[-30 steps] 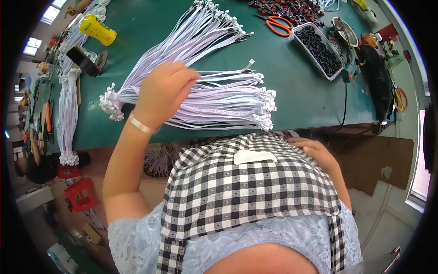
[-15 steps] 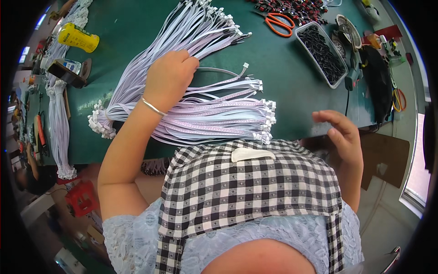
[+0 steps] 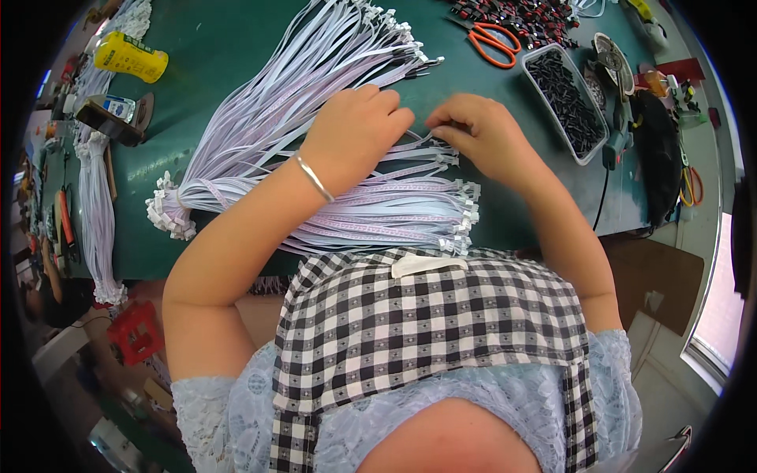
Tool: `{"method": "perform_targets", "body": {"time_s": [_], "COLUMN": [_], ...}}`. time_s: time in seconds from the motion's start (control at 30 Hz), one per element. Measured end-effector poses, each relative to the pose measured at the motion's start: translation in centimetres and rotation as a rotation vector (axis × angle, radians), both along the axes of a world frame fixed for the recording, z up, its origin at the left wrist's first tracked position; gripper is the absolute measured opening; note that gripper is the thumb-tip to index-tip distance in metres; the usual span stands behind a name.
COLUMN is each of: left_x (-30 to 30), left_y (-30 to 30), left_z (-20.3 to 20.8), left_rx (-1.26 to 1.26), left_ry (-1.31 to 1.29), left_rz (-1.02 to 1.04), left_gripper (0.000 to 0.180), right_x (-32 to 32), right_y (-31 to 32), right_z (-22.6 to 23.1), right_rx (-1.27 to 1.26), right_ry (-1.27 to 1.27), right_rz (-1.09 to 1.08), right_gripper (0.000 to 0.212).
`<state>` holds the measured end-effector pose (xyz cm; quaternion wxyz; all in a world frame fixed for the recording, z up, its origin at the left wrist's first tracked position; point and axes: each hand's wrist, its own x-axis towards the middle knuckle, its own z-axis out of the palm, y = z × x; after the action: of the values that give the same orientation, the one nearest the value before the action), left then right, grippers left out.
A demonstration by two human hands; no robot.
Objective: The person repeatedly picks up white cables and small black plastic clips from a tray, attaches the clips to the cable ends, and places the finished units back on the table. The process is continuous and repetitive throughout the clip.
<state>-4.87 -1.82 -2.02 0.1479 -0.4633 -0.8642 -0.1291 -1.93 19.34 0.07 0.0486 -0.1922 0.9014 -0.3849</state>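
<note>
On green tabletop (image 3: 225,47) | white cable bundle (image 3: 264,102) | lower left: red stool (image 3: 145,317)

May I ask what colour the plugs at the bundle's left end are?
The plugs are white; head view.

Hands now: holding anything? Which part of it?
Right hand: thumb and finger pinch a thin, flat white cable, apparently near its free end. Left hand: curled over more flat white cables; grip hidden, can't tell.

No legible text; print on yellow bottle (image 3: 130,57), white cables (image 3: 386,211) unreadable.
</note>
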Motion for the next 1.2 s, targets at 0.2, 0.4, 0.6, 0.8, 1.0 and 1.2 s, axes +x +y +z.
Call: {"method": "perform_targets", "body": {"time_s": [0.2, 0.4, 0.6, 0.8, 1.0, 1.2], "left_x": [-2.5, -2.7, -1.9, -2.2, -0.6, -0.1], "left_y": [0.4, 0.2, 0.7, 0.9, 1.4, 1.5], "left_z": [0.7, 1.3, -0.4, -0.5, -0.7, -1.0], "left_rx": [0.163, 0.140, 0.069, 0.126, 0.029, 0.034], "left_ry": [0.031, -0.066, -0.099, -0.131, -0.062, -0.098], "left_rz": [0.138, 0.217, 0.120, 0.176, 0.213, 0.243], "left_gripper": [0.009, 0.005, 0.003, 0.007, 0.009, 0.011], "right_x": [1.3, 0.0, -0.6, -0.8, 0.4, 1.6], "right_y": [-0.5, -0.2, 0.0, -0.4, -0.4, -0.8], "right_z": [1.6, 1.1, 0.7, 0.1, 0.4, 0.3], "right_rx": [-0.060, -0.122, -0.201, -0.255, -0.230, -0.220], "right_ry": [0.162, 0.093, 0.002, -0.074, -0.158, -0.016], "right_rz": [0.041, -0.036, -0.049, -0.050, -0.105, -0.048], "right_gripper": [0.010, 0.012, 0.010, 0.011, 0.011, 0.011]}}
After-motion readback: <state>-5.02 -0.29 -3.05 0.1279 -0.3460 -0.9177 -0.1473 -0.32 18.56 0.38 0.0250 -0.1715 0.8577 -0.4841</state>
